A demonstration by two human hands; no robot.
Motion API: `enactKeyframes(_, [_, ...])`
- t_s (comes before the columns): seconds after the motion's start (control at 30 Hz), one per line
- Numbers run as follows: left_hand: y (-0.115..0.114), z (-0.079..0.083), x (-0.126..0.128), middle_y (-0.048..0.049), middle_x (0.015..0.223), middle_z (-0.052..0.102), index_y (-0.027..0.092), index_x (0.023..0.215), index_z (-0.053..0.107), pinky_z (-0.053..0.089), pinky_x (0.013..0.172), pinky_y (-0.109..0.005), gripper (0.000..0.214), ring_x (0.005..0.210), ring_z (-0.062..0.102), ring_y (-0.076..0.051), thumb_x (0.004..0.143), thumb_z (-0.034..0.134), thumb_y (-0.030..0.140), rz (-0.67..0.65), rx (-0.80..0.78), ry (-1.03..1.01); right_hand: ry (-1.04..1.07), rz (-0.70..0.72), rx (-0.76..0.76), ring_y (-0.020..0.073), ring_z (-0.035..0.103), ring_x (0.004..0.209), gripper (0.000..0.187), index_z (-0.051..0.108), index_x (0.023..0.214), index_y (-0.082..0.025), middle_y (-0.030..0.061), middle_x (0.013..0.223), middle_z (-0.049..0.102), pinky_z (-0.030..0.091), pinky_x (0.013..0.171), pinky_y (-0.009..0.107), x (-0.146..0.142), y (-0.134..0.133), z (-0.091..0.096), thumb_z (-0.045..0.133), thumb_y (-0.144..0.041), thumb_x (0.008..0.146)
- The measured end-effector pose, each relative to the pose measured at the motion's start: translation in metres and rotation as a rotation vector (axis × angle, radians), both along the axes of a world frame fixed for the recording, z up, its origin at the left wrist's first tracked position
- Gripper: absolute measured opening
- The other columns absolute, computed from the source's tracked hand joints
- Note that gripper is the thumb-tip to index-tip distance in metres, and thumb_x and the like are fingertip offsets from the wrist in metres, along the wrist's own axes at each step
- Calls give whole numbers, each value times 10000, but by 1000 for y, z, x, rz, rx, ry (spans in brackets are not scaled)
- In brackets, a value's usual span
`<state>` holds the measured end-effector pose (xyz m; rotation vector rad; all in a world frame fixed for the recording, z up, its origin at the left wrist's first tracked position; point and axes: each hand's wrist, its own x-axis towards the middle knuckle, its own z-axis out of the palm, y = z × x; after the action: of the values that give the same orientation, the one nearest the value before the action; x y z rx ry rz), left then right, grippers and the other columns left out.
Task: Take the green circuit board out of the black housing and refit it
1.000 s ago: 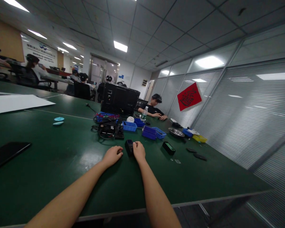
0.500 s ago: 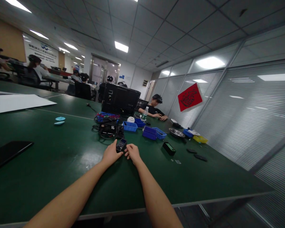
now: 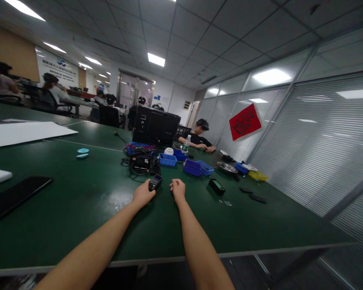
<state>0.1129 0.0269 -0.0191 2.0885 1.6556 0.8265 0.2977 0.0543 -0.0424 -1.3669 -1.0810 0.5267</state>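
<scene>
My left hand (image 3: 143, 194) is wrapped round a small dark handheld device (image 3: 155, 182) that has a little screen on its upper face. The device is tilted, just above or on the green table. A short way to its right is my right hand (image 3: 178, 190), apart from the device. Its fingers are curled in and pressed together, and whatever they may hold is hidden. Beyond the left hand lies a black power adapter (image 3: 140, 162) with coiled cables.
Blue bins (image 3: 167, 160), a water bottle (image 3: 186, 144) and a monitor (image 3: 156, 125) stand farther back. To the right are a black box with a green inside (image 3: 217, 187) and a metal bowl (image 3: 227, 168). A co-worker (image 3: 199, 137) sits at the far end.
My right hand has moved away from the device to the right, and its fingers have curled closed. The left hand still holds the device, now turned slightly. The view has shifted a little.
</scene>
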Motion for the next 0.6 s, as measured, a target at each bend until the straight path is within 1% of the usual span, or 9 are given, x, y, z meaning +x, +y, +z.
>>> enactKeyframes(0.17, [-7, 3, -9, -53, 994, 639, 233, 1171, 435, 399, 687, -250, 479, 877, 594, -212, 702, 503, 303, 17, 3, -13, 86, -23, 31, 74, 453, 361, 172, 548, 735, -153, -33, 506, 556, 330, 371, 176, 6, 5, -7, 450, -282, 680])
enactKeyframes(0.33, [-14, 6, -26, -55, 1013, 635, 240, 1197, 419, 407, 691, -256, 506, 888, 595, -217, 705, 504, 324, 51, -26, 11, 117, -16, 26, 71, 457, 359, 162, 547, 733, -152, -34, 501, 558, 329, 364, 171, 8, 7, -9, 477, -284, 672])
enactKeyframes(0.47, [-15, 8, -46, -66, 1040, 629, 229, 1218, 406, 414, 709, -271, 533, 912, 593, -231, 711, 497, 365, 119, -39, 39, 93, -18, -18, 70, 470, 369, 136, 552, 731, -153, -31, 509, 561, 329, 354, 164, 8, 7, -8, 484, -257, 674])
enactKeyframes(0.6, [-11, 11, -76, -85, 1077, 616, 212, 1215, 409, 423, 734, -285, 534, 946, 586, -245, 716, 480, 391, 195, -51, 61, 91, 21, -62, 71, 479, 380, 111, 547, 737, -151, -26, 529, 565, 329, 333, 158, 9, 7, -6, 474, -196, 668])
